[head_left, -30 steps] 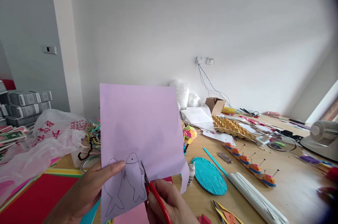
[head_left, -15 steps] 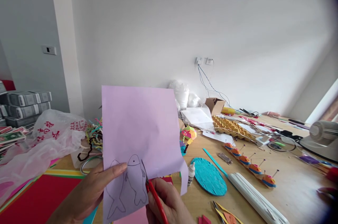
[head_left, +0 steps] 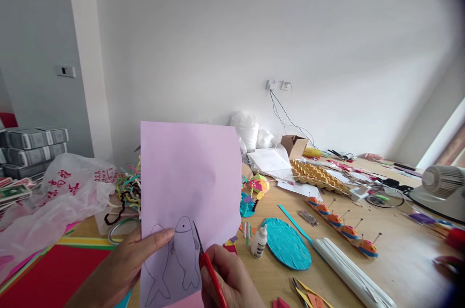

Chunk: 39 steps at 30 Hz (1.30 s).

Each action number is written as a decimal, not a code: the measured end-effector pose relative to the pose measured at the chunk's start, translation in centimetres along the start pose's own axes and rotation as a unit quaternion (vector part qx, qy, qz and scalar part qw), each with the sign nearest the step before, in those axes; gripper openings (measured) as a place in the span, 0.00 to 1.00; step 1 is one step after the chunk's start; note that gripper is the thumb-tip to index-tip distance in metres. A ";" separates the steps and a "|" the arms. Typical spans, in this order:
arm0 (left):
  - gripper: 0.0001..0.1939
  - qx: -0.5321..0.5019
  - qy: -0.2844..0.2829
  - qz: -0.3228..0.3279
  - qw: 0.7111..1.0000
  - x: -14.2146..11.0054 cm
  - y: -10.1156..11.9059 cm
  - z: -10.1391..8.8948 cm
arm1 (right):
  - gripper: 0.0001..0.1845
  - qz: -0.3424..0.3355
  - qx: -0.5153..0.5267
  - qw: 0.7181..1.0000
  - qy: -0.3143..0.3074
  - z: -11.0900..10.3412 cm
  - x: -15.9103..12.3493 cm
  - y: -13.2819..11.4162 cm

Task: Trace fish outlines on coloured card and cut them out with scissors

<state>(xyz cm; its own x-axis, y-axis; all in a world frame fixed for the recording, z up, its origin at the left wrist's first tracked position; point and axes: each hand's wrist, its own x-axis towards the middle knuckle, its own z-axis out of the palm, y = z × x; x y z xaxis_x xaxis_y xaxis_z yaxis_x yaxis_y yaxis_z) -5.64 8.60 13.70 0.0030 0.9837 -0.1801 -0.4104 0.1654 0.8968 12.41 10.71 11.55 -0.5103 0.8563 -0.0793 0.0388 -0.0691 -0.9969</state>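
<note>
My left hand (head_left: pixel 125 259) pinches a sheet of light purple paper (head_left: pixel 189 172) by its lower left part, thumb on the front. Two fish are drawn in outline on the sheet's lower part; one fish drawing (head_left: pixel 186 252) has a dot eye, the other lies partly under my thumb. In my right hand (head_left: pixel 230 274) is a pair of red-handled scissors (head_left: pixel 214 276). Their dark blade lies along the right side of the fish with the eye, in front of the paper. My right fingers wrap round the handles, partly hiding them.
A white glue bottle (head_left: pixel 259 242) stands beside a turquoise oval (head_left: pixel 288 244). Yellow-handled scissors (head_left: pixel 303 293) lie near the front edge. Orange egg-carton pieces (head_left: pixel 341 225), a white bundle of strips (head_left: pixel 352 271) and a fan (head_left: pixel 439 187) are to the right; red paper (head_left: pixel 61 276) lies left.
The curled strip at the paper's lower right no longer shows, and the glue bottle is now fully visible. Hands, paper and red scissors have shifted only slightly.
</note>
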 end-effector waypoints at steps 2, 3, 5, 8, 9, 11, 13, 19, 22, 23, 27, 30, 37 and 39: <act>0.14 -0.004 -0.009 -0.007 1.000 0.0 -0.1 0.1 | 0.18 -0.001 0.003 1.000 0.001 0.0 0.0 0.0; 0.14 -0.005 -0.009 -0.013 1.000 -0.1 -0.2 0.2 | 0.18 -0.001 0.006 1.000 0.000 0.0 0.0 0.1; 0.15 -0.006 -0.003 -0.020 1.000 -0.1 -0.2 0.3 | 0.18 0.001 0.004 1.000 0.002 -0.1 0.0 0.0; 0.15 0.000 0.008 -0.015 1.000 -0.2 -0.1 0.4 | 0.18 0.003 -0.009 1.000 0.003 -0.2 0.0 0.0; 0.16 0.001 0.006 -0.013 1.000 -0.2 0.0 0.4 | 0.18 -0.001 -0.013 1.000 0.001 -0.2 0.0 0.0; 0.16 0.001 -0.002 -0.009 1.000 -0.2 0.1 0.5 | 0.19 -0.006 -0.017 1.000 0.000 -0.3 0.0 0.0; 0.18 0.002 -0.004 -0.012 1.000 -0.3 0.1 0.5 | 0.19 -0.005 -0.021 1.000 0.005 -0.2 0.0 0.0; 0.22 0.012 0.003 -0.030 0.999 -0.3 -0.4 0.5 | 0.19 0.001 0.008 1.000 0.012 0.0 -0.1 -0.1; 0.23 -0.005 0.012 -0.040 0.999 -0.4 -0.4 0.6 | 0.18 0.000 0.002 1.000 0.016 0.0 -0.1 0.0; 0.23 -0.004 0.019 -0.042 0.999 -0.4 -0.3 0.6 | 0.18 -0.002 0.000 1.000 0.016 -0.1 -0.1 0.0; 0.23 0.008 0.013 -0.041 0.999 -0.4 -0.2 0.4 | 0.18 -0.024 -0.008 1.000 0.009 -0.3 0.2 0.4; 0.19 0.009 -0.007 -0.034 0.999 -0.2 -0.3 0.2 | 0.18 -0.024 -0.021 0.999 0.013 -0.3 0.3 0.5; 0.19 0.009 -0.024 -0.029 0.999 -0.3 -0.4 0.4 | 0.17 -0.007 -0.006 1.000 0.009 -0.1 -0.1 0.0; 0.22 0.024 -0.019 -0.040 0.999 -0.3 -0.3 0.5 | 0.17 -0.008 -0.008 1.000 0.007 -0.1 -0.1 0.0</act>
<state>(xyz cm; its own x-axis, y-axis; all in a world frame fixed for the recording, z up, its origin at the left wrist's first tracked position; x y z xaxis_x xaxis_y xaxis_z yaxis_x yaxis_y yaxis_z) -5.08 8.26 13.71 0.0688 0.9692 -0.2365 -0.3640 0.2451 0.8986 12.55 10.71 11.51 -0.4997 0.8638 -0.0642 0.0451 -0.0480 -0.9978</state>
